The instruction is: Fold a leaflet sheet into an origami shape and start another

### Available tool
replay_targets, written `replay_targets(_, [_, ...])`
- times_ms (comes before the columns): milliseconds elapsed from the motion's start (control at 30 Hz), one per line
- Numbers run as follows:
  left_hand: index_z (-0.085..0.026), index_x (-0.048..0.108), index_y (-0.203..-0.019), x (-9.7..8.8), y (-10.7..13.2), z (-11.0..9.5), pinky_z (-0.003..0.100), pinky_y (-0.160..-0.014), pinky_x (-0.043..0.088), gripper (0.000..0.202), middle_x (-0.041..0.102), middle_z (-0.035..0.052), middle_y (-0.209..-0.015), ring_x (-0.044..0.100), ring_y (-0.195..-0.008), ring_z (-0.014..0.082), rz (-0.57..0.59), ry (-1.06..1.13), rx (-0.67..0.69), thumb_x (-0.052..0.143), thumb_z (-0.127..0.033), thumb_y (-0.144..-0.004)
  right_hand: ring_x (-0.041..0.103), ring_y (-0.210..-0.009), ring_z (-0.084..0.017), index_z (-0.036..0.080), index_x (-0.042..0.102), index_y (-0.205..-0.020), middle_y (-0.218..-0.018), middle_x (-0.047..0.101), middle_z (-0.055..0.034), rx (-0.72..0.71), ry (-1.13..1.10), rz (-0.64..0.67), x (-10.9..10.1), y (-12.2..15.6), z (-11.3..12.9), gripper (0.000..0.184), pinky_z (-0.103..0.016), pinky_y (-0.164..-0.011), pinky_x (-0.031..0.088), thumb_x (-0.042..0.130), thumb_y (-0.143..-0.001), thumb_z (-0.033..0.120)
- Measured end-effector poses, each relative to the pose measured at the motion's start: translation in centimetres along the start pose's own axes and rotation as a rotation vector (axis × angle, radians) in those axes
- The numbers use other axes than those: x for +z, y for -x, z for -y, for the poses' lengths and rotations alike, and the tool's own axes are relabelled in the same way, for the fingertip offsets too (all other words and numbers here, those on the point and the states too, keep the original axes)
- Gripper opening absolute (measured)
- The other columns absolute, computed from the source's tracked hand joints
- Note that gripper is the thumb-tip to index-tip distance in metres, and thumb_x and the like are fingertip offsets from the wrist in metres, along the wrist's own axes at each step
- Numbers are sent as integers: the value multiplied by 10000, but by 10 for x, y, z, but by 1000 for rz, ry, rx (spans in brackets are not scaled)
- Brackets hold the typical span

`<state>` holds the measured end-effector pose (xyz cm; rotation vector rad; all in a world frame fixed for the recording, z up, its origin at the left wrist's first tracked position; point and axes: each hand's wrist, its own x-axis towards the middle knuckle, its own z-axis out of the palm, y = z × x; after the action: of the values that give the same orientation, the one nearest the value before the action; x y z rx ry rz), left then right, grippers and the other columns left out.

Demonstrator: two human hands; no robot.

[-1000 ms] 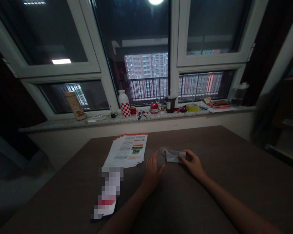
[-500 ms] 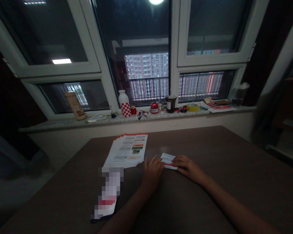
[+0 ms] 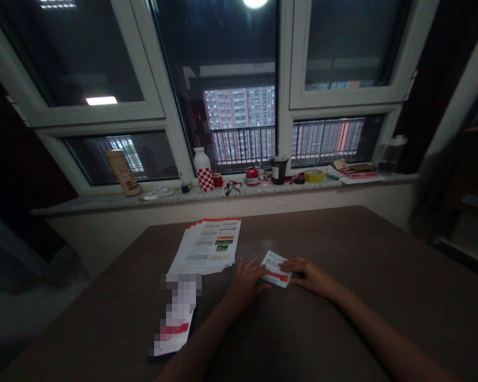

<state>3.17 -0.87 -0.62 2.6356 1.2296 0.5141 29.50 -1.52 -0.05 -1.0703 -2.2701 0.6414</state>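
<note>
Two hands, mine, flank a small white paper slip [image 3: 275, 270] with a red band, flat on a dark tabletop [image 3: 322, 233]. My left hand [image 3: 247, 284], fingers spread, touches its lower left edge; my right hand [image 3: 308, 276], fingers extended, touches its upper right. Neither grips. Printed leaflets [image 3: 205, 246] lie just beyond my left hand.
</note>
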Motion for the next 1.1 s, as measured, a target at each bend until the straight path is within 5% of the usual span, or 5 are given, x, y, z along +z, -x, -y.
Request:
replay_targets(400, [-277, 599, -1137, 0, -2, -1, 580, -1128, 168, 226, 640, 3, -1234, 354, -1356, 258, -30, 5, -40, 530, -312, -926, 611, -1003, -212, 257, 739, -948, -1031, 692, -56, 10, 6, -98, 2, 0, -17, 194, -368, -919, 467, 626, -858, 387])
replay_targets(733, [-235, 650, -923, 1, -3, -6, 578, -1103, 199, 170, 679, 23, -1021, 489, -1213, 249, -133, -45, -64, 503, -318, -940, 549, -973, -212, 258, 736, -892, -948, 672, -48, 6, 148, -136, -2, 0, -10, 208, -367, -901, 403, 588, -892, 403])
replay_targets(1100, [-233, 630, -982, -3, -5, -13, 547, -1120, 172, 170, 688, 12, -1000, 589, -1012, 197, -225, 21, -118, 466, -262, -946, 544, -926, -215, 236, 719, -837, -838, 685, -42, 70, 92, -201, 5, -4, -4, 257, -342, -847, 404, 557, -901, 425])
